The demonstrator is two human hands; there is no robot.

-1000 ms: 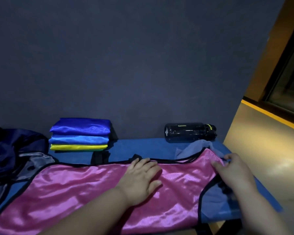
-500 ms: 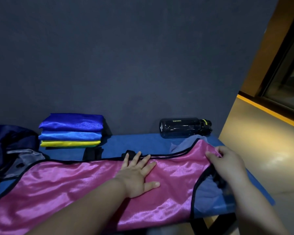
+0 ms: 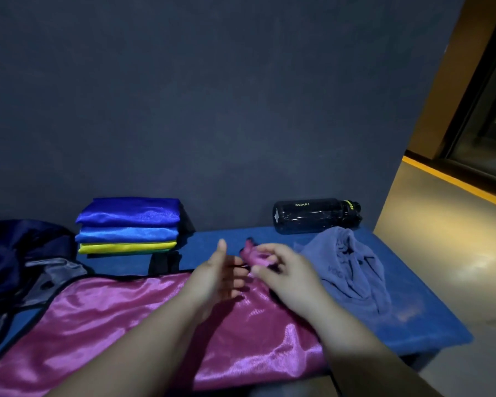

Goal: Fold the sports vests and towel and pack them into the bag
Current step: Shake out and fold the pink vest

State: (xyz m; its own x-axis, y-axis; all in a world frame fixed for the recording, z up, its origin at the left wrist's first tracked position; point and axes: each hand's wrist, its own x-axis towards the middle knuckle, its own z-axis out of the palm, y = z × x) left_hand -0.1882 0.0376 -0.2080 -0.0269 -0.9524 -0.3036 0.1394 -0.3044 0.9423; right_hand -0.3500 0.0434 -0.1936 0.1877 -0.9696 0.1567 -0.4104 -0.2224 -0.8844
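Observation:
A shiny pink vest (image 3: 103, 319) lies spread along the blue bench (image 3: 407, 316), its right end lifted and turned back over the middle. My right hand (image 3: 287, 273) pinches that lifted pink end just above the vest. My left hand (image 3: 221, 276) hovers beside it with straight fingers, holding nothing. A crumpled grey-blue towel (image 3: 352, 267) sits right of my hands. Three folded vests, dark blue, light blue and yellow, form a stack (image 3: 129, 224) at the back left. The dark bag (image 3: 15, 253) sits at the far left.
A dark water bottle (image 3: 315, 214) lies on its side against the dark wall behind the towel. A grey part of the bag (image 3: 55, 273) lies beside the pink vest. The bench ends at the right, with a tan floor (image 3: 455, 253) beyond.
My right hand has carried the vest's right end leftward over the middle, uncovering the towel. My left hand has lifted off the fabric.

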